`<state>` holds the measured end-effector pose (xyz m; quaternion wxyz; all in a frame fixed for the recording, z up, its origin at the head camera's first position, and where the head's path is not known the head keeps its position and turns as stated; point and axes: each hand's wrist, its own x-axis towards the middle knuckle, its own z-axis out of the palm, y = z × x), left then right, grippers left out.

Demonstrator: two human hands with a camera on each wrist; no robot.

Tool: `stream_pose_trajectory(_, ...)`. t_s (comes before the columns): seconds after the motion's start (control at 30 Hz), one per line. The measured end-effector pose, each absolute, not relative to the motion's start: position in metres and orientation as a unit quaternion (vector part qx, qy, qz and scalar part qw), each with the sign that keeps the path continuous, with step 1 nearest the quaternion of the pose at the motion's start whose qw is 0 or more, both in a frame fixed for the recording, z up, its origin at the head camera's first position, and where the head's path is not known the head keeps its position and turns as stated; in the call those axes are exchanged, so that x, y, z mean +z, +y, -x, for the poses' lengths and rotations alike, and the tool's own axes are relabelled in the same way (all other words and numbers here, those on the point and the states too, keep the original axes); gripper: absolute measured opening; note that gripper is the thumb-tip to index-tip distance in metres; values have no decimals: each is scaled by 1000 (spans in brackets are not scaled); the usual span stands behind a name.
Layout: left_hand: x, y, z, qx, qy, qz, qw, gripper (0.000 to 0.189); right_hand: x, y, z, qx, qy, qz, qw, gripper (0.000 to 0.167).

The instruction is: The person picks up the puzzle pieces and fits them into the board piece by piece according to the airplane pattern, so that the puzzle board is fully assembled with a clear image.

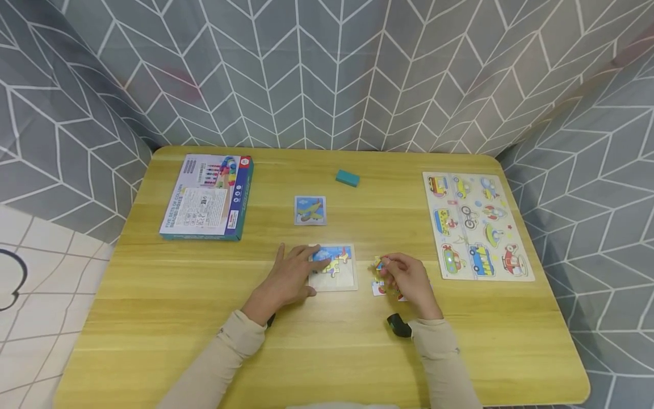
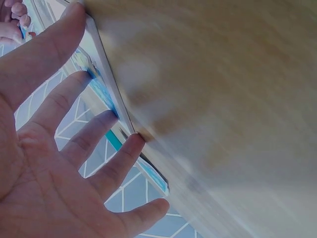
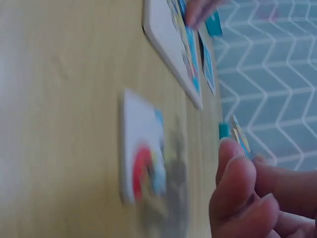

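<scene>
A square jigsaw puzzle tray [image 1: 346,282] lies in front of the person, its upper part filled with joined blue and yellow pieces. Spread fingers of the left hand [image 1: 288,278] rest on the tray's left side, fingertips on the pieces and at the rim, as the left wrist view [image 2: 54,148] shows too. To the tray's right, the right hand [image 1: 411,281] pinches a jigsaw piece [image 3: 239,135] between thumb and fingers, raised above the table. Below that hand lie loose jigsaw pieces [image 1: 378,288], partly hidden by it; one white piece with red [image 3: 142,148] appears close in the right wrist view.
A picture card with a yellow plane [image 1: 310,211] lies beyond the tray, and a teal block [image 1: 347,178] farther back. A boxed toy set [image 1: 204,196] sits at the back left. On the right lies a vehicle puzzle board [image 1: 477,227]. A patterned curtain [image 1: 327,74] hangs behind the table.
</scene>
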<state>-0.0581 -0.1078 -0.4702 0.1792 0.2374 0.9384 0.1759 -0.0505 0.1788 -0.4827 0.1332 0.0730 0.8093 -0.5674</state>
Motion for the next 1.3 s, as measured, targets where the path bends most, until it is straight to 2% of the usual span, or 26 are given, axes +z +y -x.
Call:
stream_pose_trajectory(0.37,-469,-107,59,180,938,-233,183,68,-499,135,52,-570,809,-54,134,14)
stream_pose_trajectory(0.63,-469,-107,60,167,938,-240,188,70,-499,115,52,-532,841,-21,94,15)
stream_pose_trajectory(0.87,-471,-107,61,163,939,-244,180,71,-498,108,53,-467,882,-21,65,17)
stream_pose_trajectory(1.3,-470,-107,61,163,940,-238,182,70,-493,109,57,-405,912,-14,71,21)
